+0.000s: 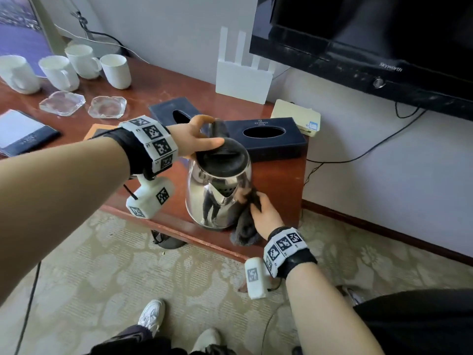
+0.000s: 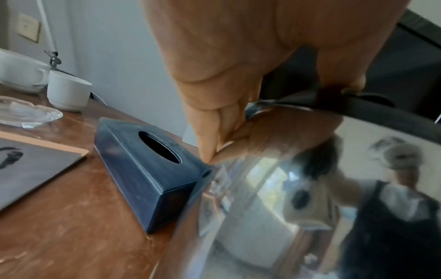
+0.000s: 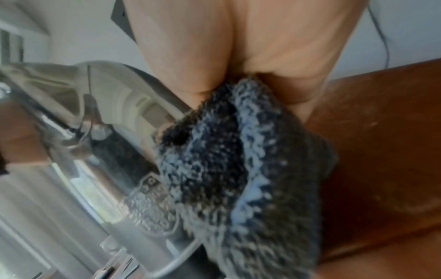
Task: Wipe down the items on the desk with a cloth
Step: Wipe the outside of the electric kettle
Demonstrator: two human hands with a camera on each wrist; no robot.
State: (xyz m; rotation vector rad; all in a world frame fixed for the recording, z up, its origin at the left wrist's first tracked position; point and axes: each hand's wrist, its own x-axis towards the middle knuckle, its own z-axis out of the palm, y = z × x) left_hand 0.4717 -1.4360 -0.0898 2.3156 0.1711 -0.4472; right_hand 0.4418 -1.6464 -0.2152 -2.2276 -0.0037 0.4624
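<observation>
Steel kettle standing near the front edge of the wooden desk, tipped a little, black lid on top. Left hand closed round the kettle's black handle, thumb laid along the lid; from the left wrist view, fingers curled down beside the shiny wall, room and person mirrored in the metal. Right hand clutching a dark fluffy cloth and pressing it against the kettle's right side, low on the body; cloth tail hanging down toward the desk edge. From the right wrist view, cloth bunched under the palm, touching the steel next to an embossed mark.

Behind the kettle, two dark blue tissue boxes: one just behind and right, another behind and left. Further left of the kettle, two clear glass dishes, and beyond them four white mugs. White router against the wall behind the kettle, small cream box right of the boxes, black television mounted above and right. Patterned carpet below the desk.
</observation>
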